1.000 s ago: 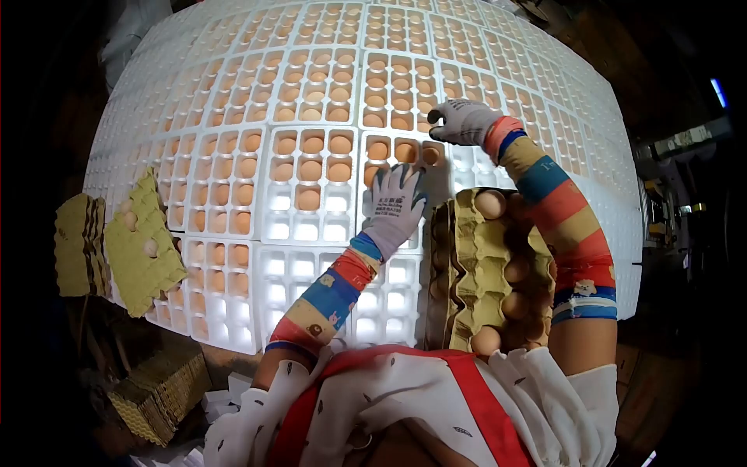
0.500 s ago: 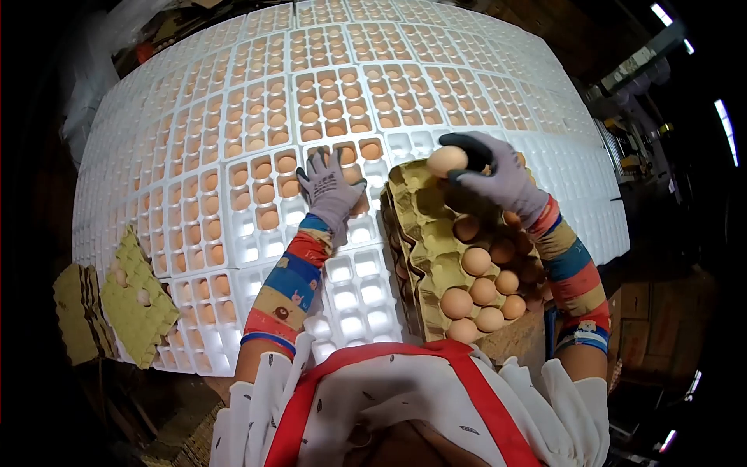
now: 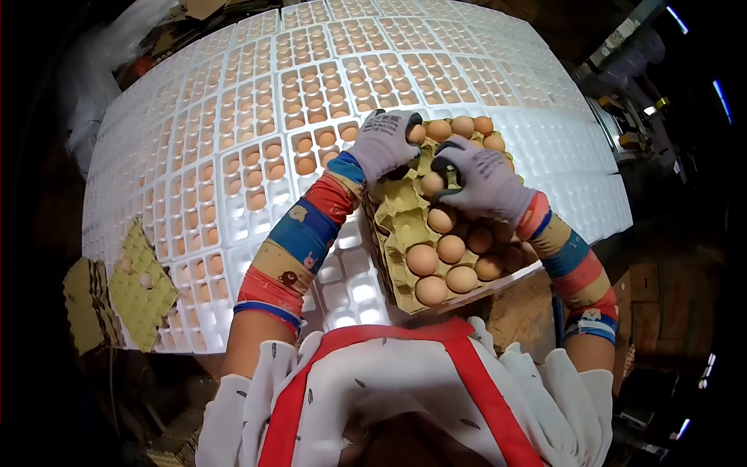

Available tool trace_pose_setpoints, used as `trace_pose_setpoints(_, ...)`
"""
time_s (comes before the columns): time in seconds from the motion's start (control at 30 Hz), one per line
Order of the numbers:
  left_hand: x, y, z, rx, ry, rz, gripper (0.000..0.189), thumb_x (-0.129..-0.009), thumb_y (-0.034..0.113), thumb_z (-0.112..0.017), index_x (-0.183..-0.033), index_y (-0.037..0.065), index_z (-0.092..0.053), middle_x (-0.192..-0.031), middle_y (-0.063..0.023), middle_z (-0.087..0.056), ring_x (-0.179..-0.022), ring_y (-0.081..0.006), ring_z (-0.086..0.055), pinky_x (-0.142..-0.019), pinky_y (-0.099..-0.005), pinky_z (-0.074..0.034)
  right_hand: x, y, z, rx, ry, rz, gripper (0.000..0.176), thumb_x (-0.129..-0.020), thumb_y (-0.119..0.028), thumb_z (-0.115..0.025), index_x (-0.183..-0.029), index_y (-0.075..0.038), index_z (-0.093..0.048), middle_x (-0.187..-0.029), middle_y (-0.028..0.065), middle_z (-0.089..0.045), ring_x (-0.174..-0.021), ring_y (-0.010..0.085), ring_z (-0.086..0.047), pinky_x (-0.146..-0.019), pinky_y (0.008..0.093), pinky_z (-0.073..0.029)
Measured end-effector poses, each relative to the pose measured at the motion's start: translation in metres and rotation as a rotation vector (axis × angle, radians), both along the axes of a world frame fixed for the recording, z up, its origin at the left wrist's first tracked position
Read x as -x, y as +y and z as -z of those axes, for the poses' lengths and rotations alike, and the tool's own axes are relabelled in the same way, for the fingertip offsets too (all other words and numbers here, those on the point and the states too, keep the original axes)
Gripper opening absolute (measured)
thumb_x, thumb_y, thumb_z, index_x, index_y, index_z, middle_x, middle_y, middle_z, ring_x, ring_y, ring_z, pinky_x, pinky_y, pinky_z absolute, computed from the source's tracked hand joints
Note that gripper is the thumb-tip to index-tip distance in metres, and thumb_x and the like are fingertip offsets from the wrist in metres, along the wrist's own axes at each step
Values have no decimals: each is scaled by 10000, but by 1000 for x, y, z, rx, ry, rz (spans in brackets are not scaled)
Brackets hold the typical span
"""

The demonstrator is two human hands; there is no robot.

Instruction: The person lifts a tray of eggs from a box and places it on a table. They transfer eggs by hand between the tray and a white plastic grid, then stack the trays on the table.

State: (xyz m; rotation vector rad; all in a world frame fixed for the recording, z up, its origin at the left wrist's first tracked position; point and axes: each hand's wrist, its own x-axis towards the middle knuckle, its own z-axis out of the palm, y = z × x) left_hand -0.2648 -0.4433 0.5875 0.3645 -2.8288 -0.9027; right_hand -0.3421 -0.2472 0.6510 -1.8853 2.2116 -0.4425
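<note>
My left hand [image 3: 387,144], in a grey glove with dark fingertips, reaches over the far left part of a yellowish pulp egg tray [image 3: 401,226]. Its fingers close around a brown egg [image 3: 417,134] there. Lower and to the right, my right hand [image 3: 489,183], gloved the same way, has its thumb and fingers around another egg [image 3: 433,184] low over the tray. Several brown eggs [image 3: 422,260] sit in the near and right cups, and more line the far edge. Cups at the tray's left side are bare. The right hand and its shadow hide part of the tray.
White plastic trays [image 3: 342,265] cover the broad table, many holding eggs in their cells. The pulp tray rests on a stack over them. At the left edge lies another pulp tray [image 3: 142,300] with a few eggs. Cardboard boxes [image 3: 657,303] stand at right.
My left hand has moved right, from the white tray to an egg at the pulp tray. My right hand has come down and nearer with an egg. The view has shifted slightly.
</note>
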Motion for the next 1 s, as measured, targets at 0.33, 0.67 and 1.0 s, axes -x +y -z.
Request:
trace_pose_setpoints(0.33,-131,68,-60,-643,-89,-133,307,-849,290,-673,-972,10,-659,-767,-99,-652,-716,-203,-659,-690,-323,-541,15,41,-14,-18,-82,-259,288,-779,-239,-702,-1050,-145,-674,-1064,109,-553,-952,258,-591,-815,383,-498)
trace_pose_setpoints(0.67,-151,120,-48,-962,129,-278,557,-774,238,-705,-1275,37,-566,-1136,-106,-631,-908,-196,-656,-697,-296,-561,34,18,-1,-35,-151,-372,440,-721,-411,-732,-1019,-93,-668,-945,135,-576,-893,293,-620,-791,389,-480)
trace_pose_setpoints(1.0,-83,172,-65,469,-347,3,536,-679,334,-786,-1153,150,-614,-1177,-152,-486,-1046,-353,-560,-835,-407,-516,36,75,14,561,-1476,-236,590,-891,-124,-636,-1406,-122,-348,-1312,149,-517,-1080,263,-608,-775,332,-562)
